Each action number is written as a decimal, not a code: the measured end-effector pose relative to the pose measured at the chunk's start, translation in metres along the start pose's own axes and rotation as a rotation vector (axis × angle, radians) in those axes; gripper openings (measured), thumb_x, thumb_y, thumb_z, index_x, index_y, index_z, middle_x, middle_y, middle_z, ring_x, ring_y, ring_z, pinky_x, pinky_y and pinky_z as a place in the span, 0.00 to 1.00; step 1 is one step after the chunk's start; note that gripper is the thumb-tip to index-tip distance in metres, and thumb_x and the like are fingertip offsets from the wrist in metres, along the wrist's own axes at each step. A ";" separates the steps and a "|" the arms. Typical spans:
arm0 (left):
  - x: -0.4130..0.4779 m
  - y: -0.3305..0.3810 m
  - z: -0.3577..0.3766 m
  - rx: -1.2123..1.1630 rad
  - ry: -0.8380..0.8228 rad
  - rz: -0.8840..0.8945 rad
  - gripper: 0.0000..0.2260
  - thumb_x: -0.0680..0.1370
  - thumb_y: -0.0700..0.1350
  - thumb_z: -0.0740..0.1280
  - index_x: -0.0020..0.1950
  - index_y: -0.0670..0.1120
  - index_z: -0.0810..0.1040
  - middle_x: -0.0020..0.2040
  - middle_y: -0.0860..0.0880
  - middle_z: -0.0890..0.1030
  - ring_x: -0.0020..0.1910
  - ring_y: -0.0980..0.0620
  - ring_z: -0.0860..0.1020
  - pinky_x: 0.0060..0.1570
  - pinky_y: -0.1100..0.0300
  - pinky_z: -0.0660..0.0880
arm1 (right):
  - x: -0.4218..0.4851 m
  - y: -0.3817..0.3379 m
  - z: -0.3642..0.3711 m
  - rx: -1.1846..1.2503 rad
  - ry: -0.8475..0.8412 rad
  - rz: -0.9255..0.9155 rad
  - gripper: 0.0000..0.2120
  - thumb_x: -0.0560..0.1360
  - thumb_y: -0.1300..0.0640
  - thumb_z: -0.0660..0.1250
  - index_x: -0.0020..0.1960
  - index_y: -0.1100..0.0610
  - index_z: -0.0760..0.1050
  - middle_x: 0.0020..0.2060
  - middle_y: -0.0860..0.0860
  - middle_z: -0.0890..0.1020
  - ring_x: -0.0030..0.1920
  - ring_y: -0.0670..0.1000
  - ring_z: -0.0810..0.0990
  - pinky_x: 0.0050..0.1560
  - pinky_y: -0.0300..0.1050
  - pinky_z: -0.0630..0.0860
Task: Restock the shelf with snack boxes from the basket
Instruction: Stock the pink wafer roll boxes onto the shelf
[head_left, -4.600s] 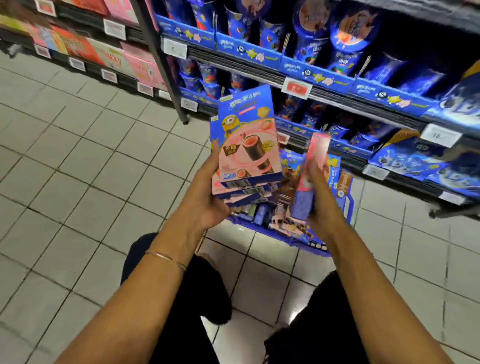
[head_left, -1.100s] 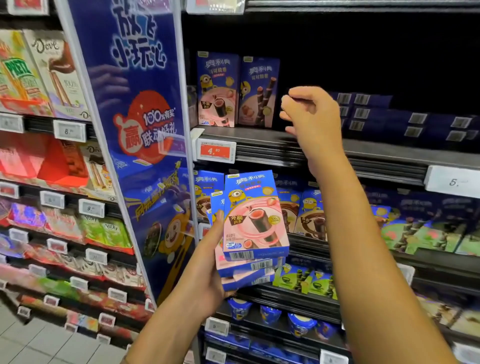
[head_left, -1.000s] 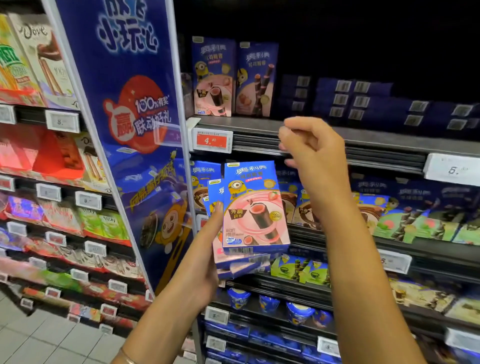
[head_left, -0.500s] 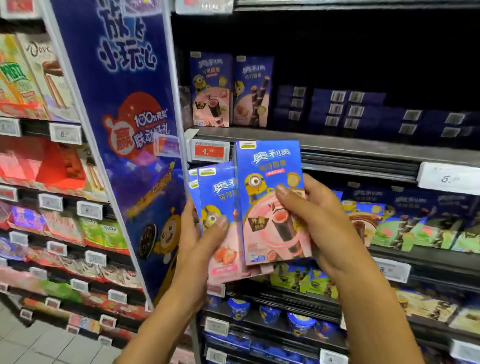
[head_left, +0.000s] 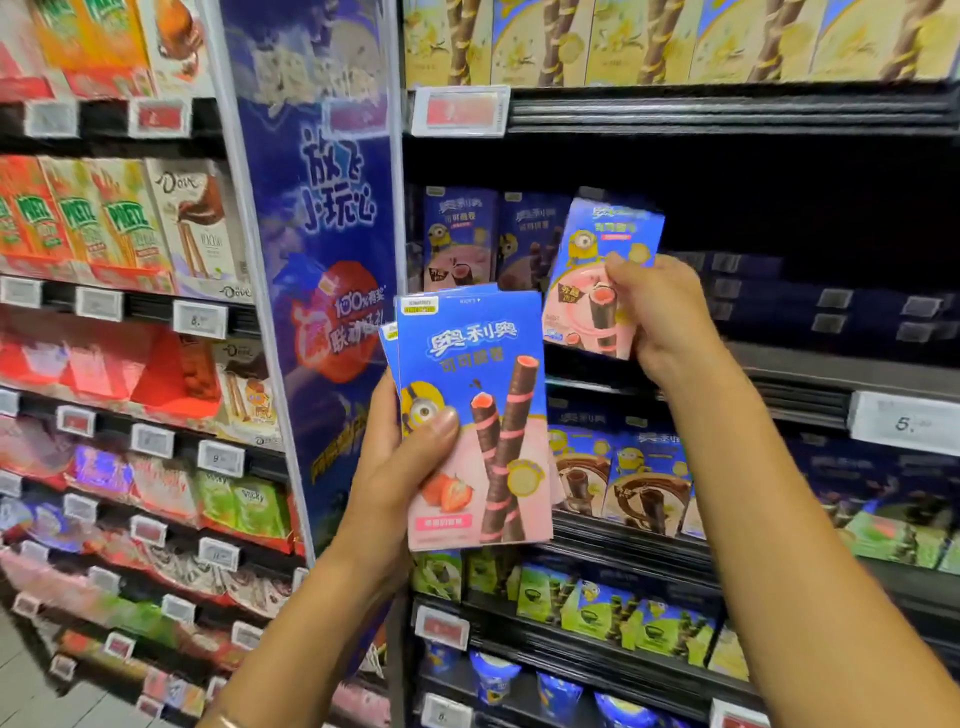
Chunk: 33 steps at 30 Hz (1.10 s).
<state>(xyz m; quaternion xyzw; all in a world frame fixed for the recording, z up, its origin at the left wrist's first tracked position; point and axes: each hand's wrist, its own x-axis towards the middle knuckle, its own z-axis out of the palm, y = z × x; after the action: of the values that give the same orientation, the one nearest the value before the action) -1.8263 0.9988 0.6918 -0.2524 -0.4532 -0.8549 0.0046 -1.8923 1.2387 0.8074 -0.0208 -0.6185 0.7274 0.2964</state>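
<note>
Hands: 2. The left hand (head_left: 400, 467) grips the stacked boxes (head_left: 478, 364): 2 certain, a third edge unclear. The right hand (head_left: 660, 312), 1 o'clock, grips the single box (head_left: 597, 249): 1. On the shelf (head_left: 779, 369), 12 o'clock, standing boxes (head_left: 457, 234): 2. At 10 o'clock, Pretz boxes (head_left: 78, 218): 3.

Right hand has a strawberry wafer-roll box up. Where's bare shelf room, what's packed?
Bare: the middle shelf deck, right of the two upright wafer-roll boxes and in front of the flat dark-blue boxes at the back; the right hand holds its strawberry box before that gap. Crowded: yellow boxes above and chocolate boxes below stand edge to edge.
</note>
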 end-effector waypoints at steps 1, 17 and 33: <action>0.006 0.002 0.001 -0.021 0.002 0.009 0.46 0.68 0.55 0.82 0.79 0.41 0.66 0.71 0.31 0.75 0.64 0.29 0.77 0.65 0.27 0.74 | 0.011 0.003 0.007 -0.026 0.030 -0.011 0.08 0.78 0.61 0.69 0.56 0.60 0.75 0.44 0.52 0.87 0.42 0.51 0.88 0.38 0.46 0.82; 0.046 0.005 0.002 -0.004 -0.033 0.068 0.41 0.72 0.55 0.80 0.79 0.43 0.66 0.71 0.32 0.75 0.60 0.34 0.80 0.61 0.33 0.77 | 0.080 0.037 0.063 -0.870 0.130 -0.126 0.09 0.77 0.56 0.69 0.52 0.62 0.78 0.54 0.61 0.83 0.49 0.59 0.82 0.42 0.47 0.74; 0.053 -0.001 -0.001 -0.023 -0.100 0.038 0.36 0.74 0.53 0.76 0.78 0.44 0.67 0.69 0.35 0.79 0.59 0.38 0.83 0.58 0.40 0.82 | 0.063 0.029 0.063 -0.851 0.094 -0.107 0.11 0.79 0.52 0.69 0.48 0.59 0.72 0.54 0.59 0.82 0.46 0.56 0.77 0.37 0.42 0.69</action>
<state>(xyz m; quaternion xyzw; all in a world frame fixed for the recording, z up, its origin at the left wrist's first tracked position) -1.8731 1.0106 0.7134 -0.3033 -0.4381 -0.8462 -0.0047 -1.9808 1.2093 0.8169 -0.1422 -0.8494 0.3896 0.3264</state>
